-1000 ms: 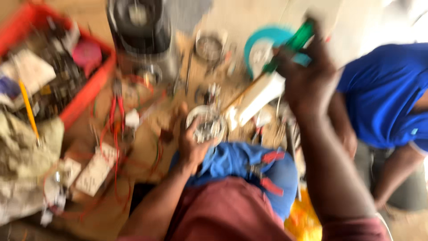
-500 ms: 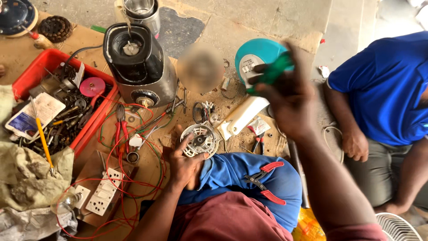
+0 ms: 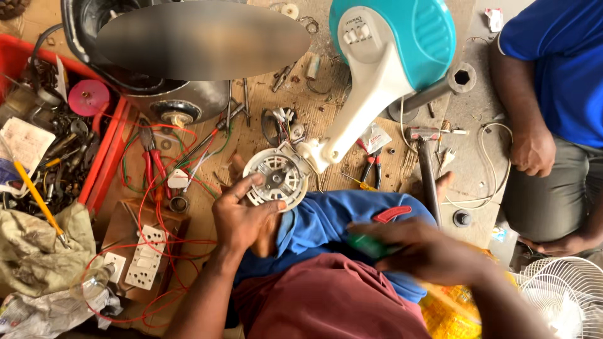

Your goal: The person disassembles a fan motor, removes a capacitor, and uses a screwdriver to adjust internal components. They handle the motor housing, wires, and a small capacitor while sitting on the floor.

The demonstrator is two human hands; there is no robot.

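My left hand [image 3: 242,213] rests its fingers on a round white fan motor housing [image 3: 277,178] that lies on the floor by my knee. The housing joins a white neck and a teal-and-white fan base [image 3: 392,56] lying beyond it. My right hand [image 3: 418,250], blurred, is low over my lap and closed around a green-handled tool [image 3: 367,245], likely a screwdriver; its tip is hidden. A blue cloth [image 3: 333,220] covers my knee.
A red crate [image 3: 107,157] of parts stands left, a dark blender base [image 3: 169,94] behind. Red pliers [image 3: 151,160], wires and a switch board [image 3: 141,257] lie left. A hammer [image 3: 427,169] and another person in blue [image 3: 553,75] are right; a fan guard [image 3: 562,295] bottom right.
My right hand has dropped from raised high near the fan base down to my lap, still holding the green tool. The view has moved closer; my left hand stays on the housing.
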